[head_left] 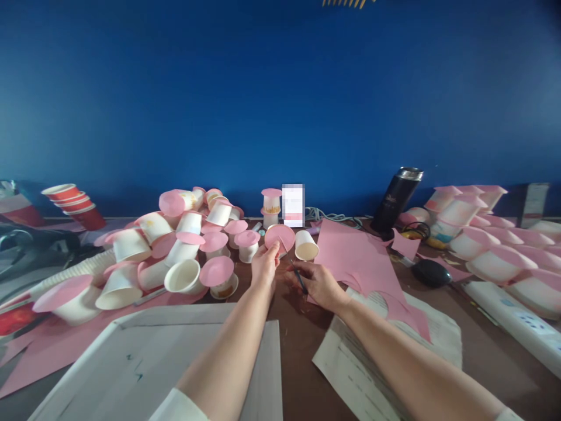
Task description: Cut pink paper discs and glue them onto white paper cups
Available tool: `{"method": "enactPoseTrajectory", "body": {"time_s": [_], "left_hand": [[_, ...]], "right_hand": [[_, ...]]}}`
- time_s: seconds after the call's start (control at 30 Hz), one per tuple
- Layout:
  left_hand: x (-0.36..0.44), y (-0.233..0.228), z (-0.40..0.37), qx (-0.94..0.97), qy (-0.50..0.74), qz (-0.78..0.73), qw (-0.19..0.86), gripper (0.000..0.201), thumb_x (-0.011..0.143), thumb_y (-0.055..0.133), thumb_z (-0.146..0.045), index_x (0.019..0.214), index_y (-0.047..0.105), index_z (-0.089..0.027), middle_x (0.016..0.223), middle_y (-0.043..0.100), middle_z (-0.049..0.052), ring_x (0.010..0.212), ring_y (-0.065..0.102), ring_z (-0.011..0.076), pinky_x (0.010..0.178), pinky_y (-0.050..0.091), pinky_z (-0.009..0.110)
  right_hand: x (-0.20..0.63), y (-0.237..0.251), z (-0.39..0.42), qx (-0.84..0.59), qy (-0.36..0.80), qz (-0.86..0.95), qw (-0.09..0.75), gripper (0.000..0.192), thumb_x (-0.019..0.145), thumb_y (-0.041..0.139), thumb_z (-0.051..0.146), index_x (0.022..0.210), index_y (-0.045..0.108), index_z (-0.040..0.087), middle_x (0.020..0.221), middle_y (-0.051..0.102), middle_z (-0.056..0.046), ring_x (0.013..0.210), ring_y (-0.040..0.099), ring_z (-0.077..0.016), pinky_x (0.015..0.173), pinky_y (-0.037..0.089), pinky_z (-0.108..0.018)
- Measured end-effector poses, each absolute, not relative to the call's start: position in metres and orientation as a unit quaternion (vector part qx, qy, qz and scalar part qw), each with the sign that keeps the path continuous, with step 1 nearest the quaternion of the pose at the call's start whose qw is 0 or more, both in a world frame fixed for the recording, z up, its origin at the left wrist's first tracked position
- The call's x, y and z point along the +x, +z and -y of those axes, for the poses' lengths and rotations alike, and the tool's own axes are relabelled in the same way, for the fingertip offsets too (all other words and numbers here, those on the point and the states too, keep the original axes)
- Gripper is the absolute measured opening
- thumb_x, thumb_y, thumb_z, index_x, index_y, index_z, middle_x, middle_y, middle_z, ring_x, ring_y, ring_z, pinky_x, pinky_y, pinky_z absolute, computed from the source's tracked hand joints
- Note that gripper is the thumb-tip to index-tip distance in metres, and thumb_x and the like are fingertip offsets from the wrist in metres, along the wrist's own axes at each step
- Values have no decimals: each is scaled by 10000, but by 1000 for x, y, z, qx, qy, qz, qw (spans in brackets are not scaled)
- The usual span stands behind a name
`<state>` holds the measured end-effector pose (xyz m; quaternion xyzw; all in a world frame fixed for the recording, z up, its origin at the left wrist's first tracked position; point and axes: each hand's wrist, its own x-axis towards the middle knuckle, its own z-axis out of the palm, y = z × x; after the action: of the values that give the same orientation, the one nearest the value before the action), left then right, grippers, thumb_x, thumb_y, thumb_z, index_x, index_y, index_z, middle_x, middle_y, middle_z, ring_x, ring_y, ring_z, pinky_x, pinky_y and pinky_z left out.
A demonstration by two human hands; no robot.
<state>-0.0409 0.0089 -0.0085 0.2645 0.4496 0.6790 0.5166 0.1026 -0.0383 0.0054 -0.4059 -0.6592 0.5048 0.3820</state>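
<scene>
At the centre of the frame, a round pink paper disc [276,234] is pinched between the closed fingers of the left hand [263,269]. Just below and to the right, slim dark-handled scissors [300,281] are gripped in the curled fingers of the right hand [323,286], blades pointed towards the disc; whether it is touched cannot be told. A plain white paper cup [306,247] is set beside it on the brown worktop [298,368].

You're at a craft workspace: a desk [298,351] against a blue wall [263,105], crowded with paper cups [307,248] and cut pink paper [350,257].
</scene>
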Motion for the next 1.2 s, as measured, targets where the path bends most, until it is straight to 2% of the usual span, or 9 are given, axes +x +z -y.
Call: {"method": "enactPoseTrajectory", "body": {"time_s": [0.33,0.6,0.83,1.03,1.2], "left_hand": [[-41,-5,-7,263,672,-458,519,419,529,859,-437,645,586,-140,521,511,-44,451,421,31,443,318,162],[-41,-10,-10,252,686,-441,521,397,537,859,-420,677,601,-153,555,523,-42,460,435,29,446,322,163],[-41,-13,-11,256,687,-438,520,400,547,848,-431,717,612,-156,578,541,-38,481,458,33,470,339,165],[-41,-10,-9,254,683,-442,523,385,553,844,-417,693,597,-157,569,539,-36,475,449,35,466,321,173],[-40,-5,-6,252,682,-445,523,385,549,843,-416,711,613,-153,570,538,-37,469,438,33,468,312,176]], "right_hand": [[102,9,39,-424,489,665,372,276,798,649,412,922,697,170,639,594,-3,568,514,-130,532,404,-235],[103,12,40,-431,468,677,369,205,801,626,347,887,710,181,631,602,-1,566,518,-134,537,412,-238],[103,11,40,-433,451,688,367,274,801,631,386,947,721,172,669,635,-11,566,523,-134,545,413,-242],[103,12,40,-435,428,695,379,253,808,616,358,930,732,169,756,680,-31,665,587,-162,613,448,-252],[103,8,38,-438,439,689,375,265,802,623,385,920,720,168,760,675,-31,649,583,-160,589,440,-247]]}}
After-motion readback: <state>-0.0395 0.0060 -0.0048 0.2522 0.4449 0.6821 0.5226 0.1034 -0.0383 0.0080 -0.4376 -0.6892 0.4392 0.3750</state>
